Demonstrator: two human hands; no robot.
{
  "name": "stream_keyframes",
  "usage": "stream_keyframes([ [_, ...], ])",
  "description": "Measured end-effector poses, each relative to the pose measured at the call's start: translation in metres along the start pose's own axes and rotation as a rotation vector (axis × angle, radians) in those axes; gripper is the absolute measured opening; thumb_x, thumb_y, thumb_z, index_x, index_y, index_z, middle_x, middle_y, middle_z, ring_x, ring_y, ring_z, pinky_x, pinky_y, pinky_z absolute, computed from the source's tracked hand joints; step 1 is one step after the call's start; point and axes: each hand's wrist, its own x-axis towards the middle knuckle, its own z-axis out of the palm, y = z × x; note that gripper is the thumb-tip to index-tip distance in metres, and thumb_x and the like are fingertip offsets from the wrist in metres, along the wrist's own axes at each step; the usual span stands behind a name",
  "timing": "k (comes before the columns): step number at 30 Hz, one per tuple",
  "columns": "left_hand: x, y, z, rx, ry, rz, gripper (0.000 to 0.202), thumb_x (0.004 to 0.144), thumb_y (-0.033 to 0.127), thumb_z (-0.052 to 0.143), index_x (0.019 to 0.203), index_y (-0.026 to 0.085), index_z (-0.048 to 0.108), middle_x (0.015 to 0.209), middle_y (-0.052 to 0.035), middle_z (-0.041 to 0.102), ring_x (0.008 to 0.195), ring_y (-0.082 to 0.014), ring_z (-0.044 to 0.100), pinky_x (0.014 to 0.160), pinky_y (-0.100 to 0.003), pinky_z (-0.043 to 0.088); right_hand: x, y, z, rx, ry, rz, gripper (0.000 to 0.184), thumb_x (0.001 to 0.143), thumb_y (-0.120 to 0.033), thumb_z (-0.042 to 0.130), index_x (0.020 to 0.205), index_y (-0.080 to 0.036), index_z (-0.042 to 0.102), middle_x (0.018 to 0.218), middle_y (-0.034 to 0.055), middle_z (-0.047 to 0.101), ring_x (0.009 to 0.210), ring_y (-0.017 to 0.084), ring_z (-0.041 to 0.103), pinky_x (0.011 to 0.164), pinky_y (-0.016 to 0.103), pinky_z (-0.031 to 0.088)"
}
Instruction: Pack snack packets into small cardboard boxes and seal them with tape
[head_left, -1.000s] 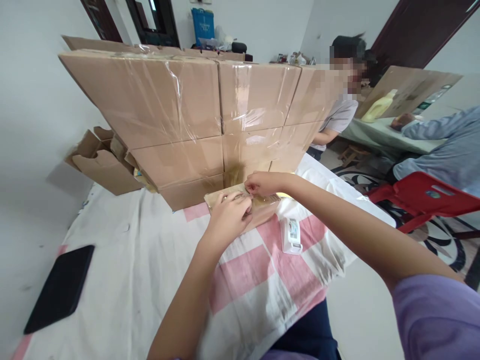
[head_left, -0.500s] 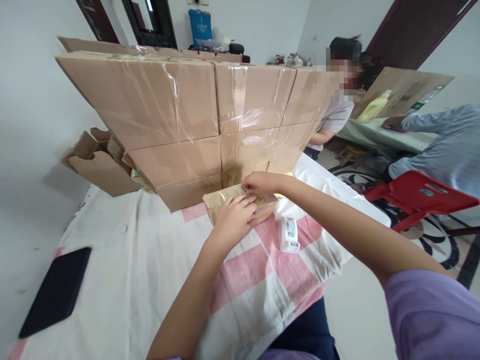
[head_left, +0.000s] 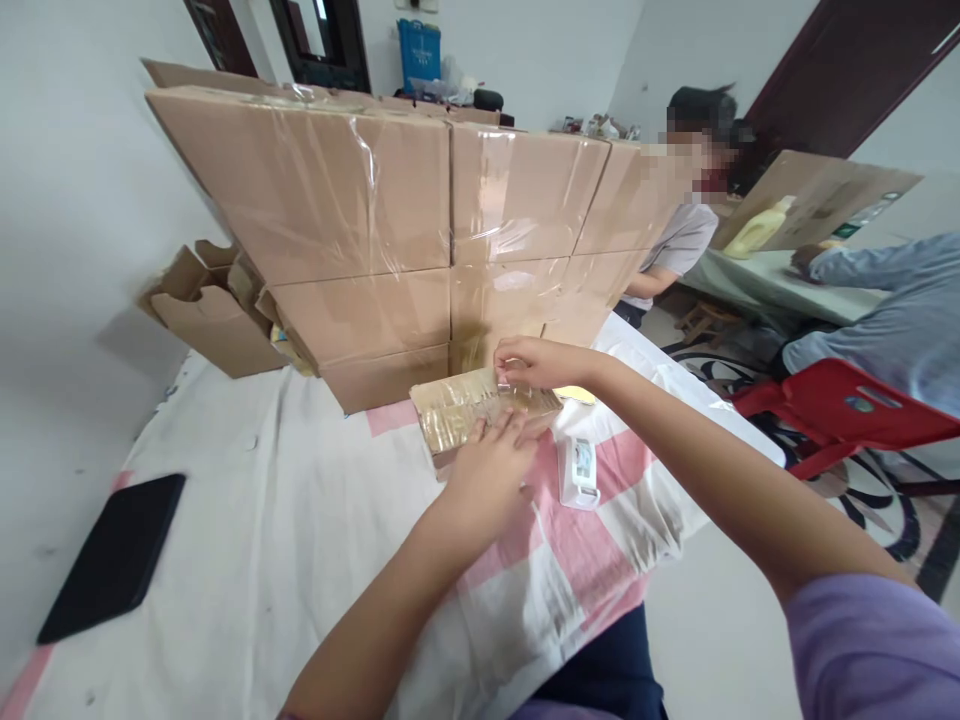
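Note:
A small cardboard box (head_left: 457,410), its top shiny with clear tape, lies on the cloth-covered table (head_left: 262,520) in front of a stack of taped cartons (head_left: 390,230). My left hand (head_left: 491,470) rests on the box's near edge with its fingers stretched flat over the taped top. My right hand (head_left: 529,362) is at the box's far right corner, fingers pinched together on the tape there. A white tape dispenser (head_left: 577,470) lies just right of the box, touched by neither hand.
A black tablet (head_left: 112,555) lies at the table's left edge. Open empty cartons (head_left: 210,310) sit behind the stack on the left. A red plastic chair (head_left: 847,405) stands to the right; two other people sit at a green table (head_left: 765,280) bearing a yellow bottle (head_left: 757,230).
My left hand has slid back from the box's top toward its near edge and flattened out. My right hand stays pinched at the far corner. The view shifted slightly.

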Motion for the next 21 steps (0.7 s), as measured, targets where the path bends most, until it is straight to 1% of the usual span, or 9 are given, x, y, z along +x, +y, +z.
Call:
stream_keyframes([
  [2, -0.004, 0.010, 0.000, -0.045, -0.008, 0.035, 0.059, 0.089, 0.025, 0.065, 0.146, 0.025, 0.048, 0.162, -0.0135, 0.036, 0.152, -0.0381, 0.027, 0.118, -0.076, 0.018, 0.005, -0.001, 0.007, -0.025, -0.009, -0.046, 0.006, 0.091, -0.016, 0.058, 0.085, -0.015, 0.061, 0.108, 0.0090, 0.058, 0.102, 0.022, 0.057, 0.096, 0.036, 0.043],
  [4, -0.004, 0.015, 0.001, -0.076, -0.014, 0.066, 0.054, 0.091, 0.025, 0.061, 0.144, 0.027, 0.049, 0.161, -0.0115, 0.039, 0.153, -0.0388, 0.025, 0.113, -0.084, 0.013, 0.012, 0.000, 0.015, -0.035, -0.027, -0.030, 0.004, 0.091, -0.018, 0.061, 0.088, -0.015, 0.062, 0.123, 0.0108, 0.053, 0.114, 0.024, 0.054, 0.104, 0.039, 0.040],
  [7, -0.002, 0.015, 0.002, -0.074, -0.054, 0.055, 0.047, 0.090, 0.019, 0.059, 0.136, 0.022, 0.056, 0.158, -0.0133, 0.043, 0.153, -0.0396, 0.024, 0.111, -0.086, 0.009, 0.022, 0.003, 0.022, -0.047, -0.100, 0.071, 0.004, 0.091, -0.017, 0.062, 0.088, -0.015, 0.063, 0.132, 0.0111, 0.048, 0.120, 0.026, 0.052, 0.107, 0.041, 0.037],
  [10, -0.001, 0.012, 0.001, -0.085, -0.049, 0.047, 0.044, 0.089, 0.019, 0.061, 0.133, 0.020, 0.058, 0.155, -0.0144, 0.047, 0.152, -0.0405, 0.027, 0.112, -0.085, 0.011, 0.031, 0.006, 0.024, -0.008, -0.169, 0.094, 0.007, 0.091, -0.014, 0.060, 0.084, -0.014, 0.062, 0.128, 0.0116, 0.049, 0.112, 0.023, 0.056, 0.101, 0.037, 0.042],
  [14, 0.000, 0.009, 0.001, -0.087, -0.045, 0.048, 0.043, 0.089, 0.018, 0.061, 0.132, 0.019, 0.059, 0.155, -0.0163, 0.047, 0.151, -0.0408, 0.029, 0.111, -0.086, 0.013, 0.035, 0.008, 0.025, 0.010, -0.165, 0.048, 0.010, 0.091, -0.013, 0.058, 0.082, -0.015, 0.059, 0.107, 0.0077, 0.054, 0.093, 0.018, 0.057, 0.089, 0.032, 0.045],
  [16, 0.000, 0.010, 0.002, -0.079, -0.059, 0.055, 0.040, 0.090, 0.019, 0.060, 0.129, 0.018, 0.061, 0.155, -0.0166, 0.047, 0.152, -0.0410, 0.027, 0.110, -0.087, 0.013, 0.035, 0.008, 0.025, -0.004, -0.154, 0.037, 0.010, 0.090, -0.012, 0.058, 0.081, -0.015, 0.058, 0.100, 0.0060, 0.054, 0.089, 0.018, 0.055, 0.086, 0.031, 0.044],
  [19, 0.000, 0.014, 0.003, -0.058, -0.073, 0.061, 0.038, 0.091, 0.021, 0.059, 0.129, 0.017, 0.060, 0.155, -0.0168, 0.046, 0.153, -0.0407, 0.023, 0.110, -0.087, 0.012, 0.034, 0.008, 0.025, -0.015, -0.143, 0.030, 0.010, 0.089, -0.012, 0.058, 0.080, -0.015, 0.057, 0.098, 0.0056, 0.054, 0.087, 0.017, 0.055, 0.083, 0.030, 0.044],
  [20, 0.000, 0.014, 0.002, -0.049, -0.076, 0.064, 0.038, 0.091, 0.023, 0.059, 0.129, 0.018, 0.059, 0.155, -0.0166, 0.046, 0.152, -0.0406, 0.024, 0.110, -0.087, 0.014, 0.034, 0.008, 0.026, -0.013, -0.140, 0.027, 0.009, 0.089, -0.012, 0.058, 0.080, -0.015, 0.058, 0.098, 0.0055, 0.055, 0.087, 0.017, 0.055, 0.082, 0.030, 0.044],
  [21, 0.000, 0.013, 0.000, -0.040, -0.070, 0.070, 0.038, 0.092, 0.024, 0.059, 0.129, 0.018, 0.059, 0.154, -0.0160, 0.048, 0.150, -0.0400, 0.029, 0.111, -0.085, 0.017, 0.034, 0.009, 0.026, -0.010, -0.137, 0.023, 0.009, 0.089, -0.012, 0.059, 0.081, -0.015, 0.058, 0.098, 0.0054, 0.055, 0.086, 0.017, 0.054, 0.082, 0.030, 0.044],
])
